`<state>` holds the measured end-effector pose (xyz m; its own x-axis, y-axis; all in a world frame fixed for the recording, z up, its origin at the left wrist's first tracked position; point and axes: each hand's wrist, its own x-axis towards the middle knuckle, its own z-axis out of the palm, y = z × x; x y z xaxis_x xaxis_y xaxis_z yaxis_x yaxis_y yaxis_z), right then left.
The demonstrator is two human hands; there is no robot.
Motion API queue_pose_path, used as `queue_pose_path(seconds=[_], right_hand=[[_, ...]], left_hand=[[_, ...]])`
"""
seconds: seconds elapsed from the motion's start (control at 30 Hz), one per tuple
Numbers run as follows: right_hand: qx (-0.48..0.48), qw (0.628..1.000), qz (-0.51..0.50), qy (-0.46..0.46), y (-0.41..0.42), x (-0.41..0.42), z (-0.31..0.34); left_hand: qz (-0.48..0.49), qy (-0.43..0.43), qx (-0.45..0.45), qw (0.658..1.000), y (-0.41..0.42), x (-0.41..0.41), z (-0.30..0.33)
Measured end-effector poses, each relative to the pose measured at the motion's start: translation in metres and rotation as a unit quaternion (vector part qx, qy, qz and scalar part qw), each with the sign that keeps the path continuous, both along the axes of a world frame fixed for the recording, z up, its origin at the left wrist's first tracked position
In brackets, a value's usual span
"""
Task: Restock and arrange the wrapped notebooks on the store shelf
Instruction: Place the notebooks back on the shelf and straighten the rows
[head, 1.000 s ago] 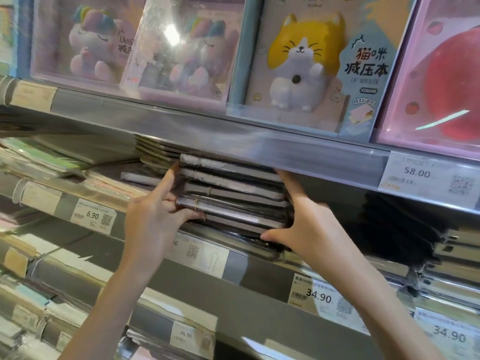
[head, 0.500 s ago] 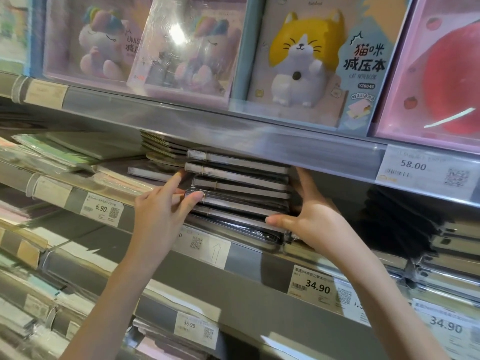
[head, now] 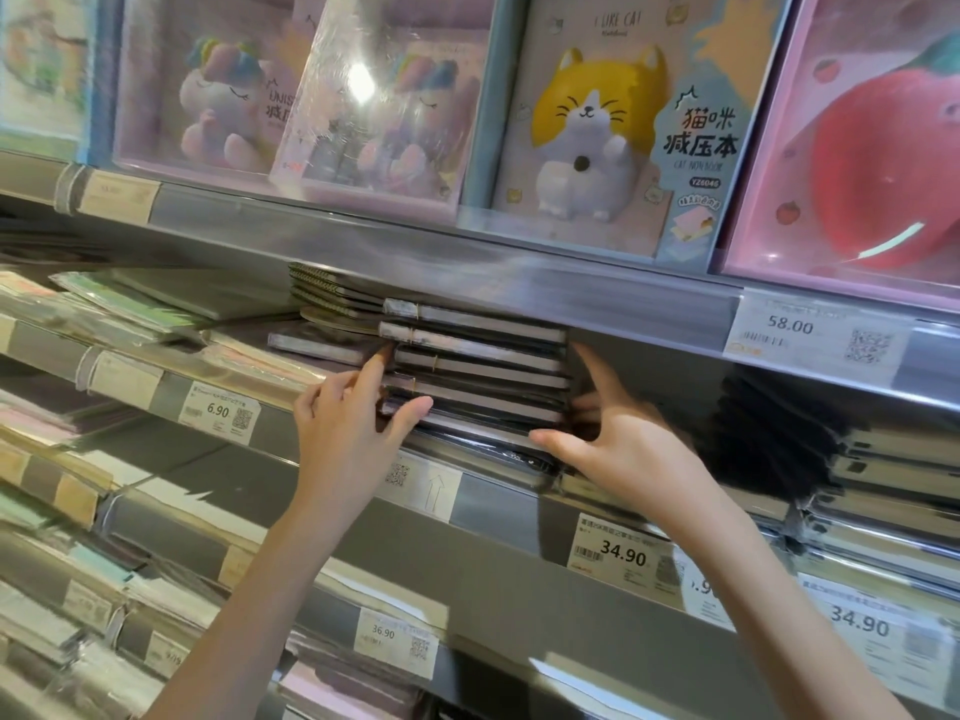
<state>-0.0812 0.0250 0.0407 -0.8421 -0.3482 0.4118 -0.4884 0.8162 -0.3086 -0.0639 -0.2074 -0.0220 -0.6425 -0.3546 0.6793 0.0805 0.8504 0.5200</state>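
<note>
On the upper shelf a cat notebook box [head: 597, 127] stands upright, printed with a yellow-and-white cat. Left of it, two unicorn boxes [head: 218, 96] (the nearer one tilted and glaring under its plastic wrap). At far right stands a pink strawberry box [head: 872, 137]. Below them a price label reading 58.00 [head: 810, 330] sits on the shelf rail. Lower rails carry a 6.90 label [head: 219, 412], a 34.90 label [head: 621, 556] and a 36.90 label [head: 393, 641]. Green-covered pads [head: 119, 304] lie flat at left.
</note>
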Motion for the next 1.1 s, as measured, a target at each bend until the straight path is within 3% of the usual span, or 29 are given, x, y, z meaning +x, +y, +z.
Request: queue_pose_path(seconds=[0.23,0.47,0.73,0.97,1.1], right_hand=[[0.033,0.999,-0.013,-0.028,0.004,0.003,0.004],[0.134,0.99,-0.038,0.032,-0.002,0.012,0.0],[0.083,0.991,0.037,0.099,0.002,0.015,-0.008],[0.011,0.997,0.051,0.057,0.005,0.013,0.001],[0.046,0.995,0.039,0.084,-0.001,0.011,-0.002]], left_hand=[[0.014,0.014,0.015,1.0,-0.002,0.0,0.008],[0.025,0.041,0.006,0.999,-0.001,-0.004,0.005],[-0.074,0.029,0.125,0.989,-0.008,-0.001,0.003],[-0.073,0.058,0.165,0.982,0.01,0.011,-0.003],[-0.068,0.063,0.172,0.981,0.016,0.011,-0.006]])
